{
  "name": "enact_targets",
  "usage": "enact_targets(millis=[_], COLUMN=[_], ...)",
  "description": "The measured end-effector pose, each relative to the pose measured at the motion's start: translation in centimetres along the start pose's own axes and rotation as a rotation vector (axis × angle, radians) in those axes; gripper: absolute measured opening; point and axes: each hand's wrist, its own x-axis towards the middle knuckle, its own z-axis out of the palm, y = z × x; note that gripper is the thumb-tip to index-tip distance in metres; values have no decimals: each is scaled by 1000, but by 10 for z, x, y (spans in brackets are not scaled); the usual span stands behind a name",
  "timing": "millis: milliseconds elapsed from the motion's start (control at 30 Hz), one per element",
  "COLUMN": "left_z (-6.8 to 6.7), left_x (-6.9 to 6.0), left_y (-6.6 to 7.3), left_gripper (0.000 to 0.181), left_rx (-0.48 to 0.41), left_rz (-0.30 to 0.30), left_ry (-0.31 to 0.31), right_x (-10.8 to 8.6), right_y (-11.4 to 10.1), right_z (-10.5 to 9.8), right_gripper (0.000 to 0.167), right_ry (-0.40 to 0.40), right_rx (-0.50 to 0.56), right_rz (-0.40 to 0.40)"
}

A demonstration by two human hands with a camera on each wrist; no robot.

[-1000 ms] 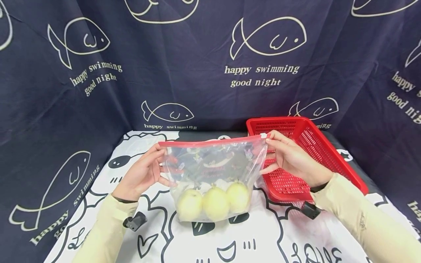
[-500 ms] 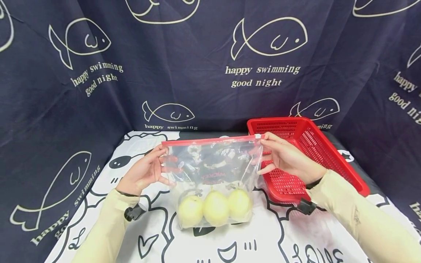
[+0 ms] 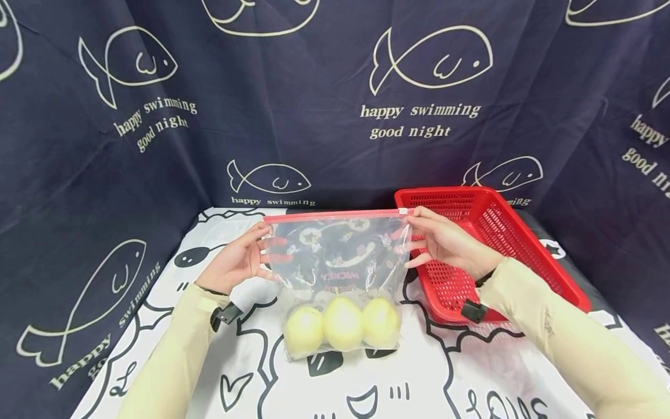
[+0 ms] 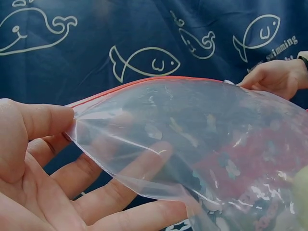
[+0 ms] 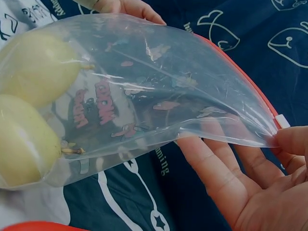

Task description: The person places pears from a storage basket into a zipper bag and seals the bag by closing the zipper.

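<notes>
A clear zipper bag (image 3: 335, 250) with a red top strip hangs upright between my two hands, its printed side facing me. Three pale yellow pears (image 3: 342, 323) sit in a row along its bottom; their stems show in the right wrist view. My left hand (image 3: 235, 259) pinches the bag's top left corner between thumb and forefinger, the other fingers spread behind the film. At the top right corner my right hand (image 3: 452, 241) pinches the bag beside the white slider (image 5: 282, 121). The slider stands at the right end of the red strip, which looks closed along its length.
A red plastic basket (image 3: 523, 250) with perforated walls stands at the right, behind my right hand. The table wears a white cloth (image 3: 408, 384) with black cartoon drawings. A dark blue curtain (image 3: 324, 116) with fish prints hangs behind and at both sides.
The bag first dipped slightly toward me, then its top edge rose again. My hands have come a little closer together, the right one shifting left. Both grips on the corners stay the same.
</notes>
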Motion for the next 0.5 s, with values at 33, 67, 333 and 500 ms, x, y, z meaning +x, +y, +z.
enact_targets(millis=[33, 67, 333, 500], left_z=[-1, -2, -11, -16], left_x=[2, 4, 20, 30], left_y=[0, 1, 3, 5], left_gripper=[30, 30, 25, 11], left_rx=[-2, -5, -1, 2], left_rz=[-2, -6, -44, -70], left_ry=[9, 18, 113, 155], right_x=[2, 4, 20, 29], right_y=[0, 0, 0, 2], right_z=[-1, -1, -9, -14], right_gripper=[16, 15, 15, 15], right_ry=[8, 18, 64, 100], right_rx=[-2, -4, -29, -43], right_rz=[6, 15, 57, 80])
